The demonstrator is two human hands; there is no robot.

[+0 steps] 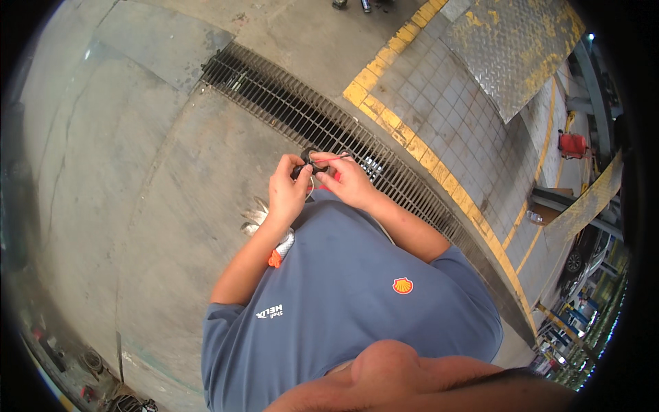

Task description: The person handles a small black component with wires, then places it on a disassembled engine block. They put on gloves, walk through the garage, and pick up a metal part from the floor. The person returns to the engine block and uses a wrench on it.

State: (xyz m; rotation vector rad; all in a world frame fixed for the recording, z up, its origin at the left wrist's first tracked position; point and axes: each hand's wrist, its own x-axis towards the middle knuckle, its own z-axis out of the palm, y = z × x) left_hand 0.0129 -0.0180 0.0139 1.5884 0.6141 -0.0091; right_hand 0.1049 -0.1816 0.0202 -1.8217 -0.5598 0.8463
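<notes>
In front of my waist, my left hand (pixel 288 184) is closed on a small black object (pixel 298 169) whose kind I cannot make out. The fingers of my right hand (pixel 348 182) are bent together against the same cluster, beside a thin red wire-like strand (pixel 331 159). A pale cord (pixel 312 187) curves down below the two hands. Something red shows under my right palm, mostly hidden. Beyond my left forearm, a whitish work glove (pixel 255 218) with an orange cuff (pixel 276 259) shows close to my shirt.
A long metal drain grate (pixel 295 110) crosses the concrete floor under and past my hands. To its right runs a yellow-painted border (pixel 425 156) beside grey tiles (pixel 456 103). A worn tread-plate ramp (pixel 515 55) rises at upper right, with a red object (pixel 572 145) farther off.
</notes>
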